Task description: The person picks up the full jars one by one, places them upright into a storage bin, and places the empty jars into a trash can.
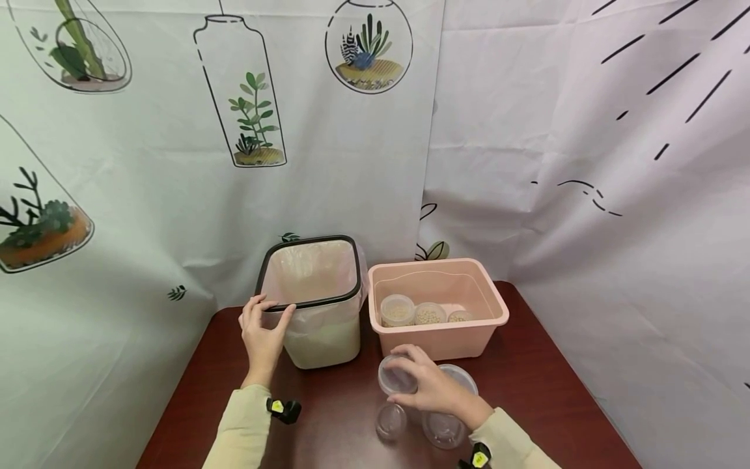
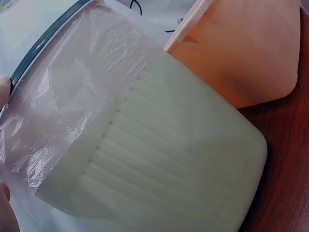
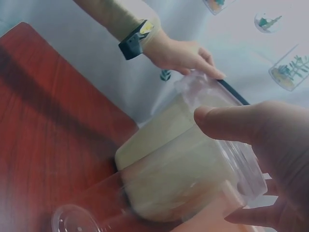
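My left hand grips the near left corner of a pale trash bin, with fingers and thumb on its black rim and the clear liner bag folded over it. In the head view my right hand is curled about the mouth of a tall clear plastic jar. The right wrist view looks along this jar, with the thumb on one side and fingers on the other. Contact at the fingertips is hard to see through the plastic. A second clear jar stands partly behind the right forearm.
A pink plastic tub stands to the right of the bin. Several round clear containers with pale, bead-like contents sit inside it. Everything rests on a dark red table, and printed cloth hangs behind and around it.
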The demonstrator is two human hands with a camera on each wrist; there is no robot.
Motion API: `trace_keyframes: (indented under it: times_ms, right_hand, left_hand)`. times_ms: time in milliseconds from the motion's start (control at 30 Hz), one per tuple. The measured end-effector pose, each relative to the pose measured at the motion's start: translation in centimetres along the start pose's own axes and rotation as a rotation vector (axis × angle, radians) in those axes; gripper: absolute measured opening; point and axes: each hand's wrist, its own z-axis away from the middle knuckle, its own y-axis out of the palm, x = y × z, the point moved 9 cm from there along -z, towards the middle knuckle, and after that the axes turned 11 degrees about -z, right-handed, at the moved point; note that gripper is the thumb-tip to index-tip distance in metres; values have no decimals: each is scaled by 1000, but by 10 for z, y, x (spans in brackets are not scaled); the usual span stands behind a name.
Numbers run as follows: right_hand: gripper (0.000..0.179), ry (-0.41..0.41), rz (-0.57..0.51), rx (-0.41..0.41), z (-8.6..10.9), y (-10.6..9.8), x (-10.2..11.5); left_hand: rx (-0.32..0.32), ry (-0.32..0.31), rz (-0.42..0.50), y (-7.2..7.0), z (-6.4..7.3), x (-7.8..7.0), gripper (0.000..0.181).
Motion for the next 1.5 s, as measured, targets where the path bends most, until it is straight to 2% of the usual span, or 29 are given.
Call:
trace_keyframes:
  times_ms: [200,433,800,1200,1500]
  right_hand:
    - [49,-3,-11,-31,-10,-10,2]
    - [49,-74,-14,-71,-27,-21,14]
    - [50,-131,-30,-115,-57,-32,37]
    - [50,-265,-21,-250,-89,-59,67]
    - [52,-385,-77,-303,-109,-77,87]
  left_hand:
    - [-7,6,10,0,0,0,32]
    - [-1,5,13,0,1,0,33]
    - [-2,10,7,0,0,0,32]
    - [-22,-4,22,0,1,2,32]
    - [-5,0,19,-2,1,-1,32]
